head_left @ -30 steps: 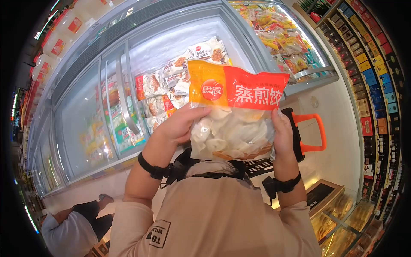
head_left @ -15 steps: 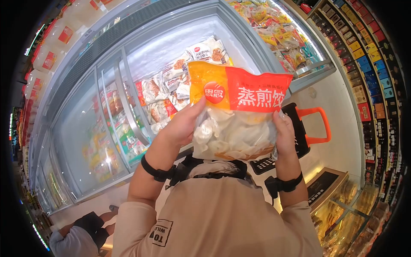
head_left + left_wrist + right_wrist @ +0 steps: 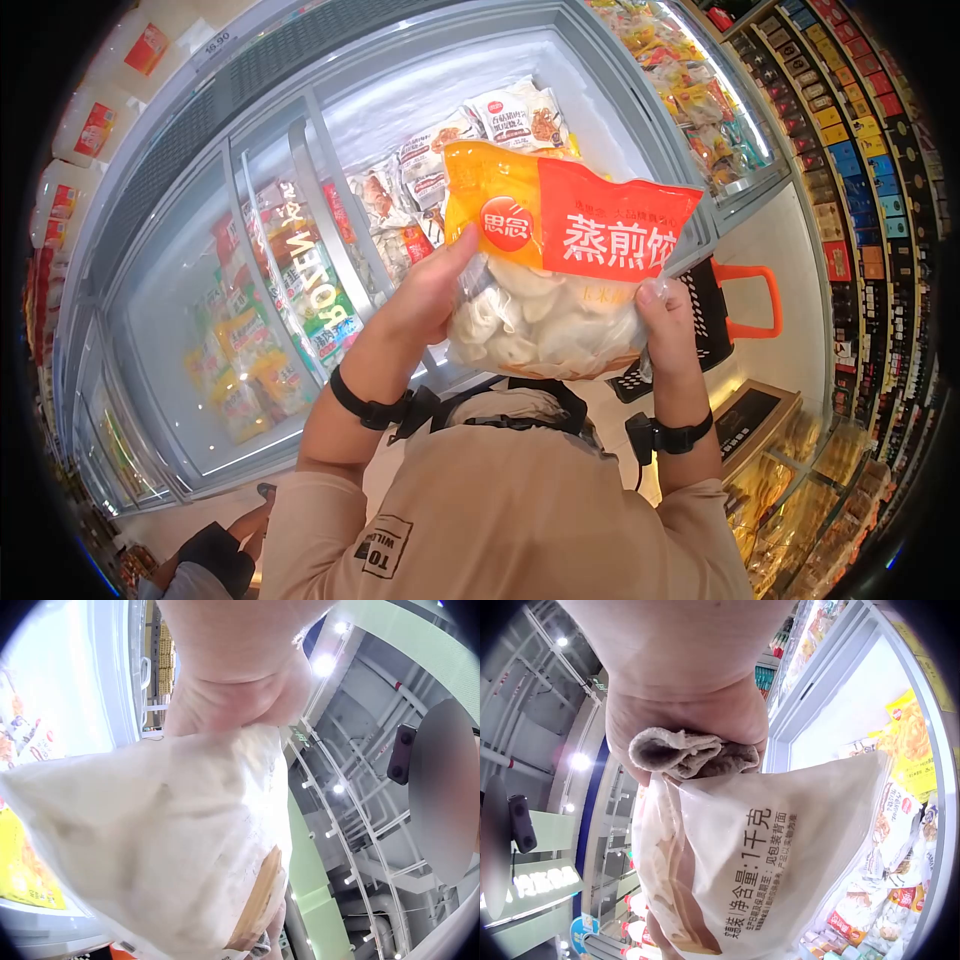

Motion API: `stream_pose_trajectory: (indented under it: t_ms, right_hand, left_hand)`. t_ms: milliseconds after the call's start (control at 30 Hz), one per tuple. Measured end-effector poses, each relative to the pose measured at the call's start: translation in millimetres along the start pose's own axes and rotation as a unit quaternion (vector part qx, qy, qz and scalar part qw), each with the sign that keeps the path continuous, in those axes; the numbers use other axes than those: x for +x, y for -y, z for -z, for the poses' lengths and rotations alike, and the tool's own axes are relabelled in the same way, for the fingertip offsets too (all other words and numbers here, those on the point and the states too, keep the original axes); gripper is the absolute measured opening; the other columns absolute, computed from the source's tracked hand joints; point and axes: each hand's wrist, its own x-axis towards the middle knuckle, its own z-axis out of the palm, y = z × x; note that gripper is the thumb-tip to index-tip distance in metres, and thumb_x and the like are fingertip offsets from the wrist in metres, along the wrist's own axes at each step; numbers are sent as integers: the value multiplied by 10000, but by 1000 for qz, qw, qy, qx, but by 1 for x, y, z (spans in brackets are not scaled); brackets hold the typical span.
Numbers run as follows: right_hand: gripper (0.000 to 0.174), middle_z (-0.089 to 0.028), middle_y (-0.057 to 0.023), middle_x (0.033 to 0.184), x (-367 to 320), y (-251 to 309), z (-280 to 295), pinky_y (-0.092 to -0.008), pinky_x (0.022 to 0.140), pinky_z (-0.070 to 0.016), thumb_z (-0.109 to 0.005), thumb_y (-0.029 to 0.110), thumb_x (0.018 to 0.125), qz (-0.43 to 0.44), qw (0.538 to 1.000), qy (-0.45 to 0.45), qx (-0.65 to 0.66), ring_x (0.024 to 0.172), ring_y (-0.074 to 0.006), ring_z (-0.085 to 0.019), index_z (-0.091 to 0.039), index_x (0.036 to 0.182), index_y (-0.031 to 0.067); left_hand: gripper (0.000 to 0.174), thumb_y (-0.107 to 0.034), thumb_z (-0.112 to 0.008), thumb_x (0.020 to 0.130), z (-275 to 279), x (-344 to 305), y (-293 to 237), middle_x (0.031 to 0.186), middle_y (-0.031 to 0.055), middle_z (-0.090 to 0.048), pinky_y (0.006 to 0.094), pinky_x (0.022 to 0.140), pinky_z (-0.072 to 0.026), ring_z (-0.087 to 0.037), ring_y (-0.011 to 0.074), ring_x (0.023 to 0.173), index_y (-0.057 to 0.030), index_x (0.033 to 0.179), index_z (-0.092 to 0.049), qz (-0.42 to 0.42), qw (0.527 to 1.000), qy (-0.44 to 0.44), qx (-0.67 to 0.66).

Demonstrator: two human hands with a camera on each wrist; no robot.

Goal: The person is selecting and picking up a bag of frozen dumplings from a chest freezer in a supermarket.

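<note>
Here, bag of dumplings [image 3: 555, 280] between left hand [image 3: 425, 300] and right hand [image 3: 668, 325], fingers tight around it, above packet-stocked freezer [image 3: 400, 95].

The bag of dumplings [image 3: 560, 270] has tipped a little further. Its top right corner now hangs over the near right corner of the freezer [image 3: 612, 95], where before it sat by the freezer's right rim. The left hand [image 3: 425, 295] has slid its thumb higher up the bag's front, to just beside the round logo. The crouching person [image 3: 215, 555] in front of the freezer has slipped almost out of view, while more of the freezer's glass lid [image 3: 200, 300] shows.
</note>
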Motion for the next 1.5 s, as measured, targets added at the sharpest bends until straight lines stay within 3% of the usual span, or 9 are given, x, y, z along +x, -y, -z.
stream_pose_trajectory:
  t_ms: [133, 233, 433, 733, 1167, 1367, 1500]
  right_hand:
    - [289, -689, -68, 1063, 4, -5, -18, -279, 859, -466, -598, 203, 949, -14, 1000, 6, -10, 944, -108, -607, -662, 1089, -41]
    - [280, -687, -69, 1066, 11, -9, -18, -281, 862, -463, -598, 191, 943, -11, 999, 24, -22, 947, -107, -602, -662, 1084, -42]
    - [256, -679, -64, 1066, 17, -11, -16, -279, 864, -454, -600, 179, 930, -26, 999, 44, -17, 955, -102, -588, -663, 1059, -34]
    - [279, -679, -54, 1070, 20, -11, 5, -281, 868, -455, -596, 197, 928, -2, 998, 68, 8, 971, -107, -594, -662, 1078, -29]
    - [299, -690, -48, 1090, 22, -8, 52, -292, 893, -453, -608, 231, 929, -7, 989, 134, 67, 997, -119, -608, -678, 1098, -5]
    - [400, -682, -44, 1122, 27, -10, 70, -300, 940, -434, -637, 346, 924, -30, 975, 201, 94, 1043, -129, -598, -676, 1117, -2]
    - [500, -671, -51, 1145, 32, -11, 74, -312, 962, -427, -633, 435, 917, -2, 975, 219, 20, 1084, -141, -585, -658, 1148, -7]
  left_hand:
    - [573, -409, -417, 1027, 21, -7, -4, 1426, 146, -483, 426, 1057, -449, -527, 270, 1270, -25, 1448, -360, -4, 999, 3, -40]
    - [560, -403, -383, 1043, 23, -13, -8, 1437, 108, -472, 383, 1088, -403, -496, 222, 1291, -28, 1457, -350, -18, 998, 18, -57]
    - [555, -410, -383, 1042, 22, -18, -9, 1426, 113, -484, 381, 1065, -432, -524, 227, 1266, -36, 1451, -367, -34, 997, 30, -65]
    - [525, -383, -395, 1044, -4, -18, 1, 1393, 97, -519, 359, 1063, -420, -533, 208, 1246, -13, 1417, -412, -74, 995, -69, 19]
    - [502, -357, -369, 1055, -35, -17, 23, 1375, 105, -532, 369, 1086, -390, -511, 210, 1265, -2, 1406, -425, -105, 994, -2, -14]
    - [507, -355, -342, 1059, -46, -22, 29, 1386, 121, -522, 397, 1073, -413, -520, 236, 1262, -6, 1422, -402, -118, 992, -34, 15]
    - [516, -365, -347, 1051, -53, -22, 32, 1394, 150, -515, 430, 1068, -424, -533, 281, 1259, -24, 1437, -382, -138, 989, -55, 27]
